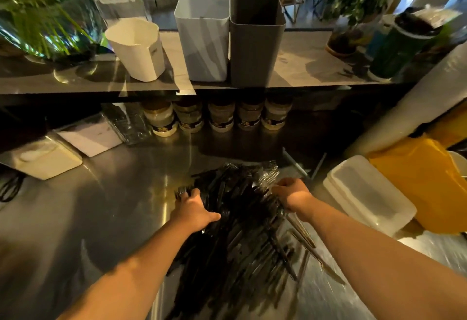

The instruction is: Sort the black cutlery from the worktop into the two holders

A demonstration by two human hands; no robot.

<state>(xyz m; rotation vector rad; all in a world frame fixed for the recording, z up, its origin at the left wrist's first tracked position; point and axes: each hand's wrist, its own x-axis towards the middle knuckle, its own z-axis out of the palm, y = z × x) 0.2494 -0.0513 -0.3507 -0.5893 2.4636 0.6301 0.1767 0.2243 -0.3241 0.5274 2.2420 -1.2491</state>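
Cutlery (237, 218) heaped on worktop (101, 218). Left hand (194, 208) grasps forks (182, 191) at heap's left edge; right hand (293, 194) on right edge, finger state untellable.

Glossy black plastic cutlery (235, 231) on a shiny brushed-metal worktop (101, 213) — holders (203, 36) matt plastic

White paper tub (137, 48) on shelf (63, 83), jars (220, 117) in row under it, lidded plastic box (369, 194) & yellow bag (427, 183) rt.

Single head-worn wide-angle view, tilted forward and down.
It sits close above the steel worktop (106, 218), looking along both outstretched forearms (131, 269) toward the raised shelf (63, 84) at the back; straight edges bow near the borders.
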